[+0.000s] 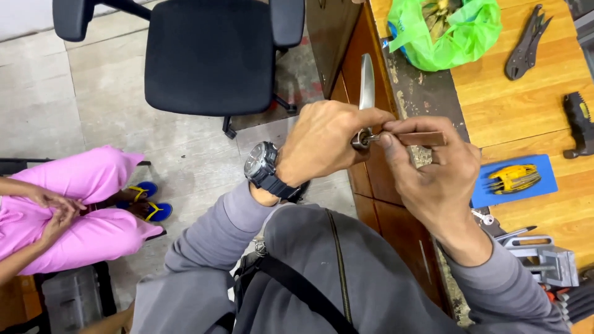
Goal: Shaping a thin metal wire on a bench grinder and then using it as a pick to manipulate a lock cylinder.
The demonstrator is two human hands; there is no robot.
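Your left hand (325, 139), with a chunky dark wristwatch (263, 168) strapped above the grey sleeve, is clenched around the round metal end of a long, smooth silver metal lever handle (367, 83), which rises upright from your fist, its narrow blade shape curving slightly toward the top. Your right hand (433, 179) pinches a flat, rectangular brown bar (421, 138) between thumb and fingers, holding it level; a short metal stub at its left end meets the rounded base of the lever handle where your two hands touch. The whole piece sits in the air just over the worn, chipped edge of the wooden tabletop (526, 105), in front of your chest.

On the orange-toned planks of the tabletop lie a crumpled glossy green plastic bag (461, 37) with something yellowish inside, a pair of dark steel locking pliers (526, 44), a black, blocky tool (580, 124) at the right border, and a flat blue mat (495, 188) carrying a yellow-handled wire brush (513, 179). A grey metal vise-like block (544, 260) stands near your right forearm.

To your left, on the pale tiled floor (93, 93), stands a black padded office chair (207, 55). A person in bright pink trousers (80, 204) and blue-and-yellow sandals (148, 201) sits nearby, hands folded in the lap.
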